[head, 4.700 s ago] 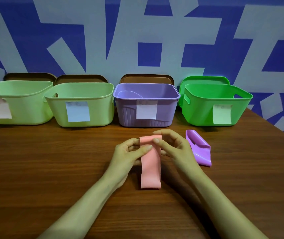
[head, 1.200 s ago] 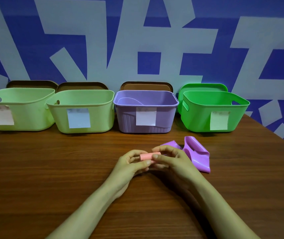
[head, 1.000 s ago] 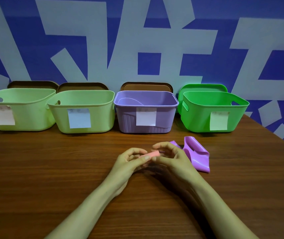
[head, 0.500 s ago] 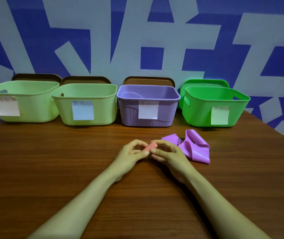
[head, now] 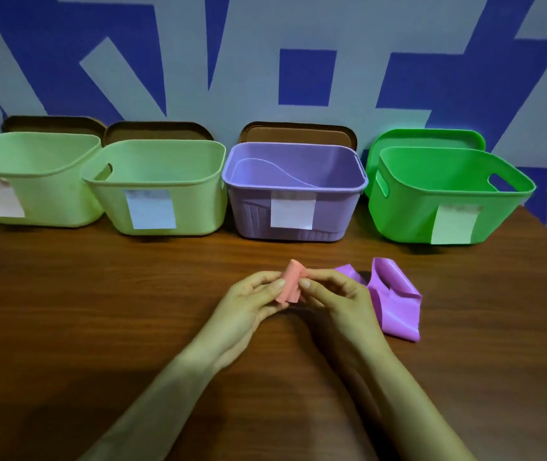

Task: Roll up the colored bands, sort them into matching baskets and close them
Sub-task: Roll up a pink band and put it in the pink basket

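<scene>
A rolled pink band (head: pixel 291 285) stands nearly upright between my hands, just above the wooden table (head: pixel 99 327). My left hand (head: pixel 249 304) pinches its left side and my right hand (head: pixel 335 301) pinches its right side. A loose purple band (head: pixel 395 301) lies crumpled on the table right of my right hand. Along the back stand two pale green baskets (head: pixel 33 181) (head: pixel 159 188), a purple basket (head: pixel 295 194) and a bright green basket (head: pixel 445 197), all without lids on and each with a paper label.
Brown lids (head: pixel 52 124) (head: pixel 159 131) (head: pixel 298 131) lean against the wall behind the pale green and purple baskets. A green lid (head: pixel 428 138) leans behind the bright green basket. The blue and grey patterned wall (head: pixel 298 44) closes the back.
The flat pink band has been rolled into a tight roll. In the last second the roll was turned from lying sideways to standing nearly upright between my fingers.
</scene>
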